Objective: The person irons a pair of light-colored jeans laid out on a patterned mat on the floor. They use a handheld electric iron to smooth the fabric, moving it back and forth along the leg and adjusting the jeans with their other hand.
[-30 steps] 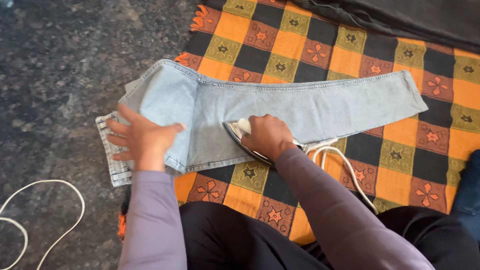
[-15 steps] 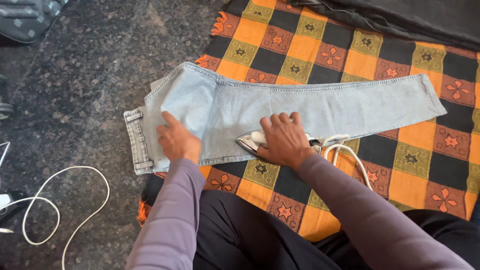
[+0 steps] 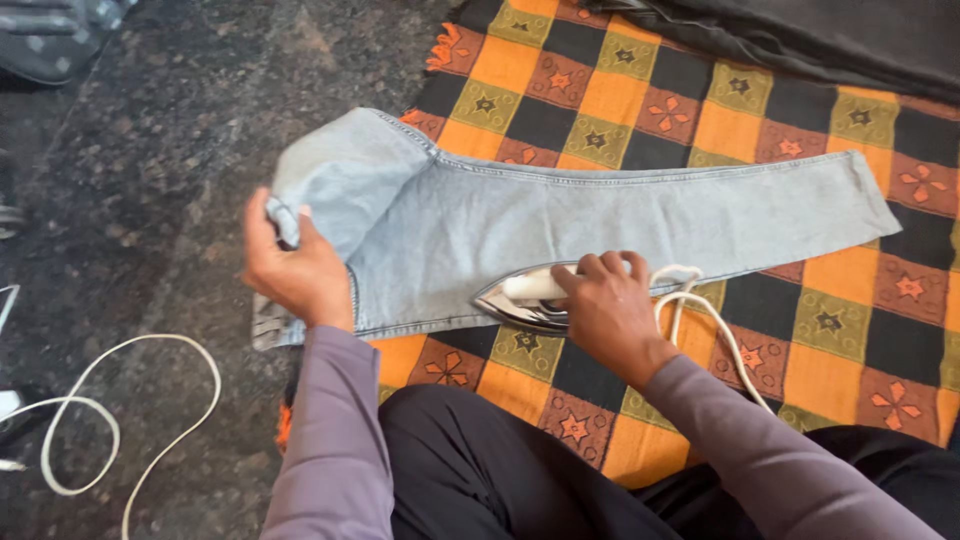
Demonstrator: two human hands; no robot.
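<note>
A dark speckled stone floor [image 3: 150, 150] is taking up the left of the view, and a checked orange, black and olive mat [image 3: 700, 90] is lying over its right part, with a dark garment [image 3: 830, 35] bunched along the mat's far edge. Across the mat a pair of pale blue jeans [image 3: 600, 215] is lying folded leg on leg, the hem pointing right and the waist end hanging over the mat's left edge onto the floor. The step in hand looks like pressing the leg near its lower seam while the waist end is being gathered up. The left hand [image 3: 295, 270] is gripping the waistband, its fingers closed round a fold of denim and lifting it slightly. The right hand [image 3: 605, 305] is wrapping the handle of a steel iron [image 3: 520, 298], whose soleplate is resting on the jeans' near edge, tip pointing left. The iron's white cord [image 3: 700, 320] is looping off behind the wrist. The next stroke probably calls for the cloth being pulled taut and flat ahead of the tip. Another white cable [image 3: 130, 400] is curling on the floor, well apart.
</note>
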